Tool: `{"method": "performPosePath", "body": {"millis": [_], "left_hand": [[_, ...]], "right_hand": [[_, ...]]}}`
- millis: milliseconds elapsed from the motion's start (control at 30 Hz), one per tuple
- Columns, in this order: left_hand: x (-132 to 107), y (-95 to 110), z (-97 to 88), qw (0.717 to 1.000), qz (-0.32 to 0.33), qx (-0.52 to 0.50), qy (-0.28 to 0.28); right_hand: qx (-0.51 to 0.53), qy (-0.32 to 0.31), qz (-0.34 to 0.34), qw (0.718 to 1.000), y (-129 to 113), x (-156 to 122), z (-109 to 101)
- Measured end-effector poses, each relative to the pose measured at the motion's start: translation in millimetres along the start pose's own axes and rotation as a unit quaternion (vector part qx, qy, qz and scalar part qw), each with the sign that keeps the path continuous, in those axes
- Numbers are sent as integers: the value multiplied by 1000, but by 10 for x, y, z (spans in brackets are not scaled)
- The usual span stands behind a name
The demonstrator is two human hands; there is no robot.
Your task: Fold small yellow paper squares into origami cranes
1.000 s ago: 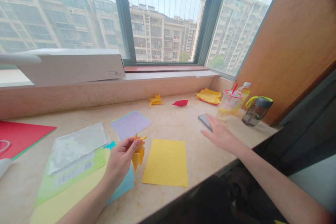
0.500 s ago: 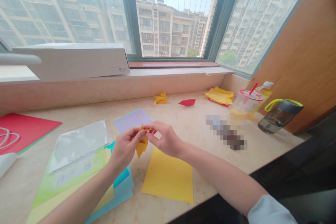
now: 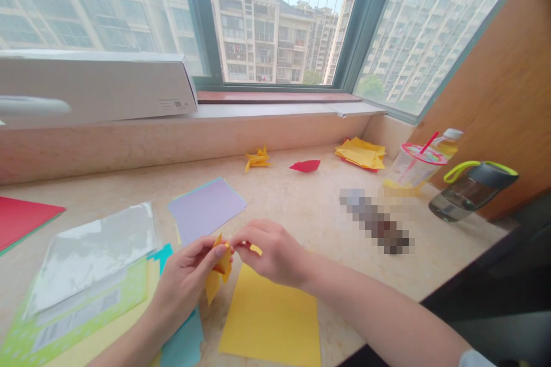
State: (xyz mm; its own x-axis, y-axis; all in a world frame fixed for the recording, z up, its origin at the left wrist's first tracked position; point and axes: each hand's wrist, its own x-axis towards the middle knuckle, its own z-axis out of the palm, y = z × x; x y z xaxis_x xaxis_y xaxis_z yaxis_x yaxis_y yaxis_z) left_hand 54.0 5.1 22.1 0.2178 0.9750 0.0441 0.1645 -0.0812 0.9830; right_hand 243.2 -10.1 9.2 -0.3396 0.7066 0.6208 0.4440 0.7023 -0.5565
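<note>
My left hand is closed around a yellow folded paper figure, its thumb pressed on the near side. Pointed flaps of the figure stick up and hang below the fingers. From the other side, my right hand pinches the figure's edge, thumb and index finger meeting beside the left fingertips. A bit of yellow shows under its curled fingers; the exact spot it grips is partly hidden. Beneath both hands lies a flat square of yellow paper on the stone counter.
Toward the wall sit a yellow origami crane, a red folded piece and a stack of yellow paper. A lidded cup and dark bottle stand right. Purple paper and a clear packet lie left.
The view has shifted, so the hands sit slightly lower in it. The figure has been turned between the fingers, and my right hand has moved its grip along its edge.
</note>
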Motion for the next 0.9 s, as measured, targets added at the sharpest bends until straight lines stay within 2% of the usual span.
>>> {"method": "performPosePath", "body": {"millis": [133,267,467,600,700,900], "left_hand": [[-17,-7,11,1000,12,-20,-21],[-18,-11,10,998,20,-49,-28],[-45,-21,28,993,2,-106,-50],[-75,-24,48,988,-6,-148,-49],[-95,-31,58,983,-8,-176,-56],[-121,-88,71,966,-47,-243,-73]], "right_hand": [[61,24,42,997,-45,-9,30],[145,42,118,981,-87,22,51],[307,48,233,922,-109,29,75],[365,46,253,895,-118,4,83],[364,41,259,894,-141,-6,66],[270,47,251,928,-157,-12,18]]}}
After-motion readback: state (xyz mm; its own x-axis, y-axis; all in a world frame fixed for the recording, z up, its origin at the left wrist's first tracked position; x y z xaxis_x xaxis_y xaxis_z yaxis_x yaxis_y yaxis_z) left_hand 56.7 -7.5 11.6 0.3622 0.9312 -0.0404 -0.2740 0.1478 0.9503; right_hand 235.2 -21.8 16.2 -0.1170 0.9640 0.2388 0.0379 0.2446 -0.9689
